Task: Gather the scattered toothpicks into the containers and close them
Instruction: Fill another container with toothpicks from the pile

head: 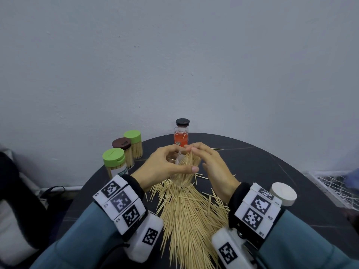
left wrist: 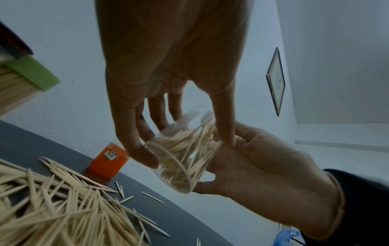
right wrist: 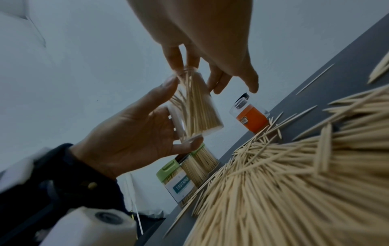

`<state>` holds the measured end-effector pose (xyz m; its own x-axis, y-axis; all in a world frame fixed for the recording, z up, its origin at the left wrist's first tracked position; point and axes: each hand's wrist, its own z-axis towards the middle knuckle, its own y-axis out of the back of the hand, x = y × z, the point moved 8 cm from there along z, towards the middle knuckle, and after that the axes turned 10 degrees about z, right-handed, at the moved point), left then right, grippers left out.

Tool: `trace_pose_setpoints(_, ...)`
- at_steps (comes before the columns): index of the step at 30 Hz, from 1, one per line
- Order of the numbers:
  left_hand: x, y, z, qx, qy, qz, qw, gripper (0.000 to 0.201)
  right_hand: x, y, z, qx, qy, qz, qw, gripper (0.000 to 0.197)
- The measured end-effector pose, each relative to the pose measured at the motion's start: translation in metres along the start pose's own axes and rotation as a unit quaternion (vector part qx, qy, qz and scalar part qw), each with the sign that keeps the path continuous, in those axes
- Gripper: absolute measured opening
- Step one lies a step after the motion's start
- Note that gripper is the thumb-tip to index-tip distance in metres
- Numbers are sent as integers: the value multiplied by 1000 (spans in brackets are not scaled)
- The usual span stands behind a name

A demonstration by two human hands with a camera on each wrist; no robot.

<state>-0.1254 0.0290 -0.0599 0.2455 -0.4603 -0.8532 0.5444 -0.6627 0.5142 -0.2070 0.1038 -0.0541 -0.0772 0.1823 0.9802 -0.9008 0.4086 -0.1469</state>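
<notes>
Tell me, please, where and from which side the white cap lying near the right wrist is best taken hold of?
Take the white cap by its round side wall, from above, thumb on one side and fingers opposite. It looks like a short cylinder resting flat on the dark table, apart from the toothpick pile, so its rim seems free all round. The right hand is nearest.

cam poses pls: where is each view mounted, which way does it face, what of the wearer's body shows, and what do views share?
Head: on the head, facing forward and down at the table; shows both sleeves, wrist bands, left hand gripping the clear container, right hand at its mouth.
Left wrist: under the left hand, looking along its fingers; right hand opposite.
Right wrist: under the right hand, looking toward the left hand.
Shared: all three show the clear container, orange jar and toothpick pile.
</notes>
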Motion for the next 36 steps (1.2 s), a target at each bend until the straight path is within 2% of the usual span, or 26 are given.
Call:
trace_pose_setpoints(4,-2,3,-1,-8,-7,-1,1000,45,3,3,1,-4,8,10,1000,21)
trace_pose_setpoints(9,-4,5,-2,-13,-8,1,1000,42,-2,4,2,-6,-1,-5,1000,25)
trace_pose_setpoints(15,1,11,0,-36,-7,40,999,60,0,10,5,-30,23,-24,999,13)
trace_pose_setpoints(21,-7,8,-2,-25,-51,116,992,53,-11,7,4,-22,-34,-68,997,32)
trace_pose_setpoints(26,-12,4,-4,-20,-73,139,987,55,-13,7,4,-26,-46,-63,997,18)
trace_pose_setpoints(29,-11,8,-4,-33,-74,142,987,54,-13,9,6,-28,-49,-51,997,19)
trace_pose_setpoints(33,-9,7,-4,-33,-73,142,987,56,-16,7,6,-16,-64,-53,996,10)
trace_pose_setpoints(36,-8,2,-3,-23,-70,149,986,57,-21,4,5,-11,-89,-57,994,13)
